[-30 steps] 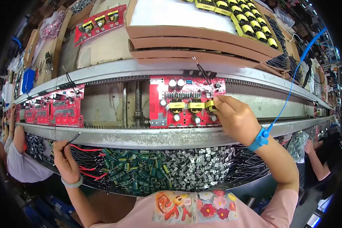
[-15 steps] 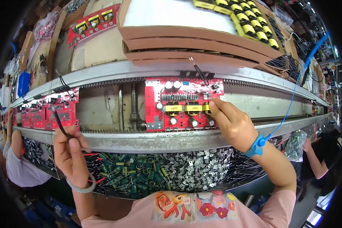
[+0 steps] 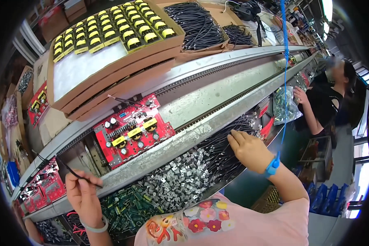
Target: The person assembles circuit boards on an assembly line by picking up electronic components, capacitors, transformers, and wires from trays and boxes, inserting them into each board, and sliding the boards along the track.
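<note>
A red circuit board with yellow-topped parts lies on the grey conveyor rail in front of me. My left hand is raised near the rail's front edge and pinches a thin black wire part that sticks up to the left. My right hand reaches down into a pile of black wire parts in the tray below the rail, fingers curled among them. A blue wrist strap with a blue coiled cord is on my right wrist.
Small grey components and green capacitors fill the tray. More red boards sit at the left on the rail. Cardboard boxes with yellow parts are stacked behind. Another person stands at the right.
My right hand left the red board and dropped to the black wires in the tray. My left hand rose with the thin wire part. The view swung right.
</note>
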Demonstrator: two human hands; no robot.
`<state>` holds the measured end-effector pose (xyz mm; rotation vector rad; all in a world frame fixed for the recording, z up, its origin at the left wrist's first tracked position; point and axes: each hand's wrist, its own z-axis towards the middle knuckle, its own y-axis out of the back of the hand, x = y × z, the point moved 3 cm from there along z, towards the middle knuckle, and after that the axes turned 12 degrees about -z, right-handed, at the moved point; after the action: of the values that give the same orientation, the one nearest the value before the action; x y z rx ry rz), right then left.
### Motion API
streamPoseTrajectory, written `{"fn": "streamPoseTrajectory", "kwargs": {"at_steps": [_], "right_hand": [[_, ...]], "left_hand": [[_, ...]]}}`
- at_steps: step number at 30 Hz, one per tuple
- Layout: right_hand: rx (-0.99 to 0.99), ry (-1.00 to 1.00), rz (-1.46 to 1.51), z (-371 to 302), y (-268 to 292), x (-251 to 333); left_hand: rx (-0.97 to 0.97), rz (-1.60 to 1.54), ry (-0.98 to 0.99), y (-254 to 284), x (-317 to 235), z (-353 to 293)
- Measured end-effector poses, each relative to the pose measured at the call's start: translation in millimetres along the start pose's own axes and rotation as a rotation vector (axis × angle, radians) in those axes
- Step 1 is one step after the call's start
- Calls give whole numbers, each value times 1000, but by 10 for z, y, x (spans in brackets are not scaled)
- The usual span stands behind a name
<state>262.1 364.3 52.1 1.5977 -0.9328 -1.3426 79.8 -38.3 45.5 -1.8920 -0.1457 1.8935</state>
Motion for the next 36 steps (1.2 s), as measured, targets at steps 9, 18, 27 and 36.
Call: {"fn": "streamPoseTrajectory", "kwargs": {"at_steps": [9, 18, 27, 36], "right_hand": [[75, 93, 65, 26, 35, -147], [-250, -266, 728, 104, 507, -228], [-402, -112, 1384, 564, 616, 32], [-406, 4, 1261, 986, 757, 202]], "left_hand": [[188, 205, -108, -335, 141, 92], [122, 593, -179, -439, 207, 186], [169, 651, -155, -438, 337, 255], [414, 871, -445, -616, 222, 318]]}}
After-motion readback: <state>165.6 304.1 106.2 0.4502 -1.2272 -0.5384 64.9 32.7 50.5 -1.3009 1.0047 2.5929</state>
